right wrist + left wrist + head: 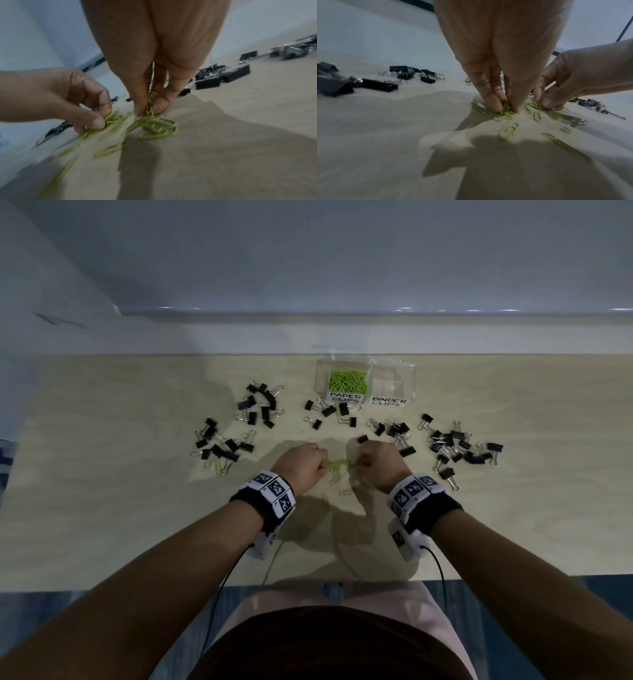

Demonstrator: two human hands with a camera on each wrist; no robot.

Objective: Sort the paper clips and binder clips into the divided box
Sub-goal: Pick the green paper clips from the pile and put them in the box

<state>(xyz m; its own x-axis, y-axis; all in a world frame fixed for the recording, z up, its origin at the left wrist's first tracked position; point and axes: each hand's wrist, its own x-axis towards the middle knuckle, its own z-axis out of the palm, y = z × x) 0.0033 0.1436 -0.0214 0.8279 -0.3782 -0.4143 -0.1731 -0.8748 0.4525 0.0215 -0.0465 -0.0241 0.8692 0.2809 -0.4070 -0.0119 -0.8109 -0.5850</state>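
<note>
Green paper clips lie loose on the table between my two hands. My left hand pinches a small bunch of these paper clips against the tabletop. My right hand pinches another bunch of the paper clips beside it. The clear divided box stands at the back; its left compartment, labelled PAPER CLIPS, holds a heap of green clips, and its right compartment, labelled BINDER CLIPS, looks empty. Black binder clips lie in several heaps around my hands.
More binder clip heaps lie at the left, back left and in front of the box. A few stray green clips sit by the left heap. The table's near edge is close to my body.
</note>
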